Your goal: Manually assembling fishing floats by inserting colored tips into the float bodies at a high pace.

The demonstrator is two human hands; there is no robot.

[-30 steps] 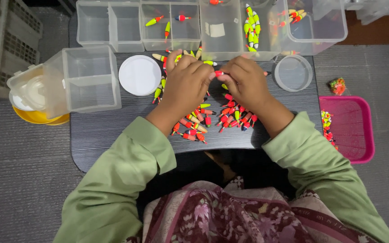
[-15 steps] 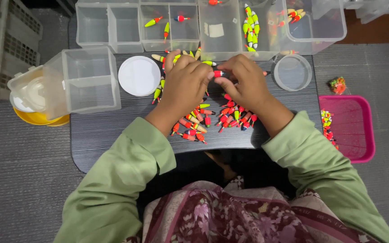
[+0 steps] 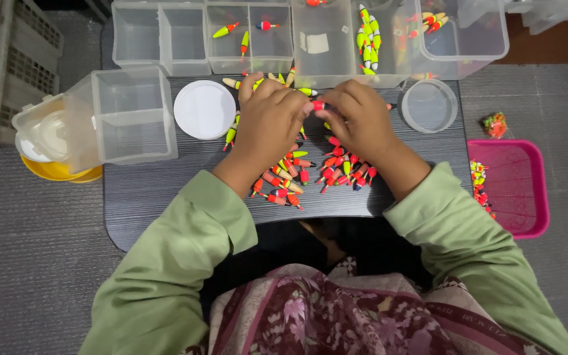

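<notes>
Nothing has shifted much: our hands stay together over the floats.
Our left hand (image 3: 272, 118) and right hand (image 3: 356, 118) both pinch one red float (image 3: 318, 105) between fingertips, above the float pile (image 3: 310, 172) on the dark table (image 3: 159, 187).

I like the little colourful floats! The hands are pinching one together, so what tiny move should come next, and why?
Probably lift the small red float out of the pinch and drop it into a clear bin just beyond. The left hand and right hand meet on it, other floats already lie in those bins, and a loose pile waits below.
</notes>
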